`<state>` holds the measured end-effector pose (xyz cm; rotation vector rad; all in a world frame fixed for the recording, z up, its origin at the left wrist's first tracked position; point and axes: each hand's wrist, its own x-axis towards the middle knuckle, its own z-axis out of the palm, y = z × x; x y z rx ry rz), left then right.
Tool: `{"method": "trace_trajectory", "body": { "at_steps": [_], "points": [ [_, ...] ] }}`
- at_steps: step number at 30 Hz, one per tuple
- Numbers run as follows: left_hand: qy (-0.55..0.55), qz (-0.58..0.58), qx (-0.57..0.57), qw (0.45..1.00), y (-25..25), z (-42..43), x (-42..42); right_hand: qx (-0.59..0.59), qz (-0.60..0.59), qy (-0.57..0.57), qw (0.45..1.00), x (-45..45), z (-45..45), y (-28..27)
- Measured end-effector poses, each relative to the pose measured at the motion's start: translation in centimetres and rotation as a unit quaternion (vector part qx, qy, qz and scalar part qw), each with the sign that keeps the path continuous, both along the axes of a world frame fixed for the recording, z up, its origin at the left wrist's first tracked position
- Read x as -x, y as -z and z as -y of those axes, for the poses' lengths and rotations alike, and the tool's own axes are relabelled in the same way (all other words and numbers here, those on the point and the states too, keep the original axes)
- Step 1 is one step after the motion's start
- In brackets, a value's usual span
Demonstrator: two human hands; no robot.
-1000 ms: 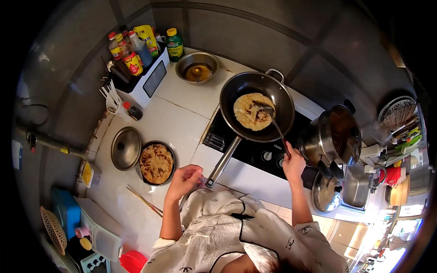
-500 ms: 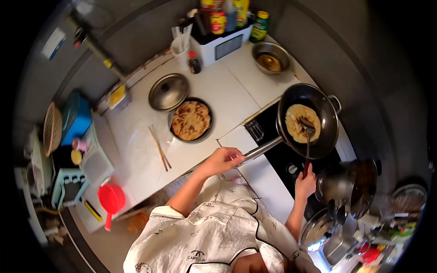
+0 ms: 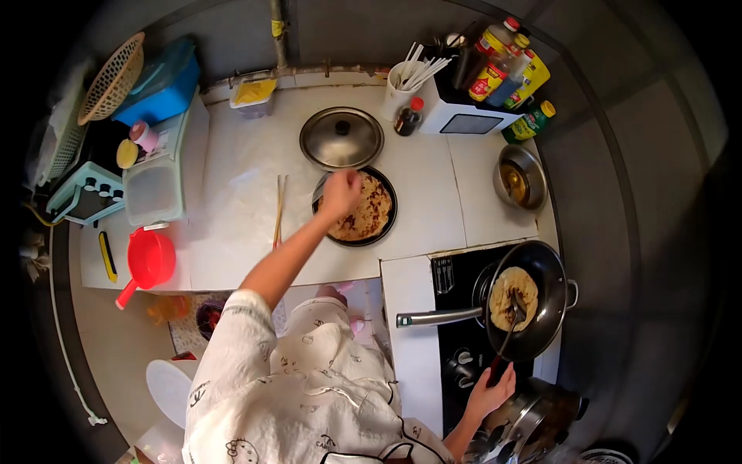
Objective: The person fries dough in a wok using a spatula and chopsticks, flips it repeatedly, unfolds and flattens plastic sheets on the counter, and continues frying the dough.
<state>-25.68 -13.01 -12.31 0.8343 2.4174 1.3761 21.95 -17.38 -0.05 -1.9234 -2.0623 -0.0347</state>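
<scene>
My left hand [image 3: 341, 193] is above the left side of a round dark pan [image 3: 392, 219] that holds a browned flatbread [image 3: 366, 216]. Its fingers are drawn together, and what they hold, if anything, is hidden. My right hand [image 3: 488, 393] grips the dark handle of a metal spatula [image 3: 518, 311]. The spatula's head rests on a paler flatbread [image 3: 512, 283] inside a black wok [image 3: 547, 309]. The wok sits on the black stove [image 3: 456, 332], its long metal handle [image 3: 438, 317] pointing left. A steel lid [image 3: 342, 139] lies behind the pan.
Chopsticks [image 3: 280, 210] lie left of the pan. A steel bowl [image 3: 519, 178] with amber liquid stands behind the wok. Sauce bottles [image 3: 489, 69] and a cup of straws [image 3: 395, 94] are at the back. A red ladle [image 3: 151, 259] is at left, a large pot [image 3: 518, 421] lower right.
My left hand has left the wok handle's end and reached over the pan with the browned flatbread. My right hand keeps the spatula on the wok's flatbread. The view has turned left.
</scene>
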Motion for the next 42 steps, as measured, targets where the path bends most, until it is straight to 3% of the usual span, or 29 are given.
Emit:
{"method": "trace_trajectory", "body": {
  "at_steps": [3, 6, 8, 11, 16, 18, 20, 23, 26, 30, 42],
  "points": [
    [-0.059, -0.054, 0.084, 0.993, 3.2, -5.3, 6.6, -0.010, -0.015, -0.020, 1.000, 1.9, -0.4, -0.9],
    [-0.118, -0.102, 0.204, 0.967, 3.3, -8.1, 9.6, 0.023, -0.014, -0.020, 0.999, 3.5, -0.9, -1.6],
    [-0.056, -0.103, 0.253, 0.960, 4.3, -9.0, 12.0, 0.035, -0.024, -0.010, 0.999, 3.9, -1.3, -1.4],
    [-0.032, -0.137, 0.139, 0.980, 5.9, -8.7, 14.4, 0.049, -0.022, -0.003, 0.999, 4.4, -2.0, -1.1],
    [-0.053, -0.195, 0.015, 0.979, -0.3, -6.0, 11.7, -0.007, 0.011, 0.025, 1.000, 4.9, -2.7, -1.3],
    [-0.012, -0.083, -0.008, 0.996, -5.1, -5.8, 8.2, -0.013, 0.012, 0.045, 0.999, 4.9, -2.6, -1.4],
    [0.069, -0.047, -0.043, 0.996, -7.6, -7.9, 5.3, -0.015, 0.006, 0.046, 0.999, 4.9, -2.6, -1.0],
    [0.191, 0.002, -0.083, 0.978, -6.7, -14.8, 1.5, 0.005, -0.005, 0.073, 0.997, 5.5, -2.4, -0.8],
    [0.254, -0.014, -0.116, 0.960, -1.9, -23.7, -2.4, 0.031, 0.004, 0.102, 0.994, 6.4, -2.2, -1.2],
    [0.266, -0.062, 0.053, 0.961, 0.5, -29.8, -5.2, 0.012, 0.033, 0.128, 0.991, 4.6, -0.2, -1.6],
    [0.264, -0.073, 0.098, 0.957, 0.8, -29.3, -5.9, 0.040, 0.029, 0.159, 0.986, 3.4, 3.2, -0.1]
  ]
}}
